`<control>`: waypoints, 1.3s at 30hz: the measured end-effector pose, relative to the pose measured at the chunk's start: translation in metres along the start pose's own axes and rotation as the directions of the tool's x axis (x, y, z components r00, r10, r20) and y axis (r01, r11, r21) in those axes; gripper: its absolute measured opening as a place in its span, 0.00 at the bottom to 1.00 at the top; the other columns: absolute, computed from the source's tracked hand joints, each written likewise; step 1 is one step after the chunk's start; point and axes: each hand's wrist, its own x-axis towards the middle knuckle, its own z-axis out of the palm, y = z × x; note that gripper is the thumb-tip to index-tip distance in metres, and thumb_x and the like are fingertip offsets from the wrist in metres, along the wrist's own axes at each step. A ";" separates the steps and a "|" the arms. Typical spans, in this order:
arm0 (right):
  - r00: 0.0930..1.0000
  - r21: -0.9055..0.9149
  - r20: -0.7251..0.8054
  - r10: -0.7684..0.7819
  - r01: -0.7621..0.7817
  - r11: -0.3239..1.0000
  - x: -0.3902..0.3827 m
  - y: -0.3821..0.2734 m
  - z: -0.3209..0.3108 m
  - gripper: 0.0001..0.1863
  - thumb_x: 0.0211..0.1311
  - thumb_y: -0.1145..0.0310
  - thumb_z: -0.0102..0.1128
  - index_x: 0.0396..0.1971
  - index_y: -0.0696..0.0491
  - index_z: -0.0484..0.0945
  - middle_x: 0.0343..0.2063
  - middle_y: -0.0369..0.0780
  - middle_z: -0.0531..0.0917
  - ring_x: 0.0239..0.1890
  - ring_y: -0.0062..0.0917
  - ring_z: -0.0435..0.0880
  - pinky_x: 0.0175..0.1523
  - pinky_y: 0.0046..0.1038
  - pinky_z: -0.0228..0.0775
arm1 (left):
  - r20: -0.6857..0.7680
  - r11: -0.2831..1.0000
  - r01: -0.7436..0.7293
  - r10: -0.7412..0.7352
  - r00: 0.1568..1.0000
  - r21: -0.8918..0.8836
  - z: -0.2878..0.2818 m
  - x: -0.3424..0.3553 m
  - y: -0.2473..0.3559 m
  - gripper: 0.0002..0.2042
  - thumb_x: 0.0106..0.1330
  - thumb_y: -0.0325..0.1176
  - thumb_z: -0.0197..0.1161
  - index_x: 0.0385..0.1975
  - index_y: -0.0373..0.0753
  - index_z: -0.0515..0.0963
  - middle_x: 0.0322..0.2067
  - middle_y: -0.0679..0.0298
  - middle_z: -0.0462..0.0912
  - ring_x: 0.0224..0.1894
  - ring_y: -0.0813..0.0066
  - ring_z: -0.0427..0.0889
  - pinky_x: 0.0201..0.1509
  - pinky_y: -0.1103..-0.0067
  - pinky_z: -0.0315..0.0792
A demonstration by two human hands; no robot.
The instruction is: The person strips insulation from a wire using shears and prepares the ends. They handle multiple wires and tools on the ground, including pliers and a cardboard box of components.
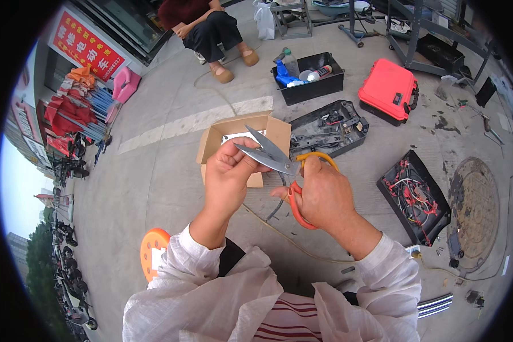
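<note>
My right hand (329, 192) is closed around the orange and yellow handles of a pair of scissors (272, 156). Their grey metal blades stand apart and point up and to the left. Against the blades, my left hand (227, 174) has its fingers curled and pinched together. What they pinch, if anything, is hidden behind the blades and knuckles. A dark cable (277, 210) hangs just below the scissors, beside my right thumb. Behind my left hand sits an open cardboard box (279, 134) with its flaps out.
Beyond the box lie a black tray of parts (356, 140), a black bin with bottles (319, 91) and a red hard case (389, 85). On the right is a black tray of tangled wires (410, 196). An orange stool (154, 246) stands left. Another person (214, 31) sits ahead.
</note>
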 end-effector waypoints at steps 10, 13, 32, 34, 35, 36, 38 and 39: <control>1.000 0.020 -0.020 -0.011 0.012 1.000 -0.003 0.003 0.006 0.41 0.40 0.31 0.61 0.23 0.62 0.70 0.13 0.45 0.76 0.16 0.36 0.80 0.20 0.32 0.71 | 0.021 0.998 0.033 -0.032 0.999 -0.049 -0.003 -0.001 -0.004 0.07 0.66 0.23 0.55 0.41 0.33 0.74 0.34 0.59 0.82 0.35 0.74 0.83 0.41 0.79 0.78; 0.998 0.004 0.055 0.032 -0.033 0.999 -0.003 0.001 0.002 0.37 0.41 0.36 0.65 0.27 0.59 0.69 0.15 0.43 0.78 0.19 0.38 0.81 0.24 0.32 0.72 | 0.031 0.999 0.032 -0.031 0.999 -0.034 -0.004 -0.002 -0.004 0.07 0.66 0.24 0.55 0.42 0.33 0.74 0.35 0.60 0.82 0.35 0.75 0.82 0.42 0.79 0.78; 0.974 0.886 0.225 0.025 -0.216 0.410 0.002 -0.001 -0.014 0.14 0.57 0.64 0.67 0.32 0.59 0.76 0.23 0.32 0.77 0.26 0.12 0.71 0.31 0.18 0.66 | 0.102 0.992 0.035 -0.023 0.995 -0.118 -0.009 -0.004 -0.003 0.05 0.64 0.26 0.59 0.37 0.35 0.74 0.33 0.62 0.81 0.34 0.76 0.80 0.41 0.80 0.76; 0.974 0.915 0.220 0.051 -0.224 0.334 0.002 -0.011 -0.014 0.09 0.56 0.69 0.66 0.32 0.58 0.77 0.24 0.30 0.76 0.25 0.10 0.70 0.30 0.15 0.63 | 0.135 0.991 0.049 -0.032 0.990 -0.123 -0.009 -0.004 -0.007 0.05 0.63 0.26 0.60 0.37 0.37 0.73 0.35 0.63 0.80 0.37 0.75 0.80 0.41 0.78 0.77; 0.964 0.910 0.258 0.068 -0.267 0.319 0.002 -0.013 -0.015 0.09 0.56 0.70 0.65 0.31 0.58 0.77 0.23 0.30 0.76 0.25 0.10 0.70 0.30 0.15 0.63 | 0.151 0.991 0.054 -0.035 0.988 -0.124 -0.009 -0.004 -0.008 0.05 0.63 0.26 0.60 0.37 0.38 0.73 0.36 0.63 0.80 0.38 0.74 0.80 0.41 0.78 0.77; 0.951 0.902 0.297 0.084 -0.308 0.302 0.002 -0.014 -0.015 0.08 0.56 0.71 0.65 0.31 0.58 0.77 0.23 0.30 0.76 0.25 0.10 0.70 0.30 0.15 0.63 | 0.143 0.988 0.068 -0.048 0.989 -0.138 -0.008 -0.006 -0.010 0.06 0.63 0.26 0.60 0.37 0.37 0.73 0.35 0.63 0.80 0.37 0.74 0.80 0.41 0.78 0.77; 0.945 0.896 0.313 0.099 -0.328 0.300 0.001 -0.011 -0.015 0.07 0.57 0.72 0.64 0.31 0.58 0.77 0.23 0.30 0.76 0.25 0.09 0.70 0.29 0.14 0.63 | 0.128 0.983 0.083 -0.062 0.990 -0.163 -0.002 -0.008 -0.009 0.06 0.64 0.28 0.60 0.38 0.37 0.73 0.35 0.63 0.80 0.36 0.74 0.80 0.42 0.78 0.77; 0.941 0.892 0.322 0.106 -0.339 0.298 0.002 -0.009 -0.014 0.06 0.57 0.72 0.64 0.30 0.58 0.77 0.23 0.30 0.76 0.24 0.09 0.70 0.29 0.14 0.63 | 0.136 0.973 0.134 -0.110 0.985 -0.186 0.001 -0.008 -0.006 0.06 0.64 0.28 0.60 0.39 0.36 0.74 0.34 0.64 0.80 0.35 0.75 0.80 0.41 0.78 0.76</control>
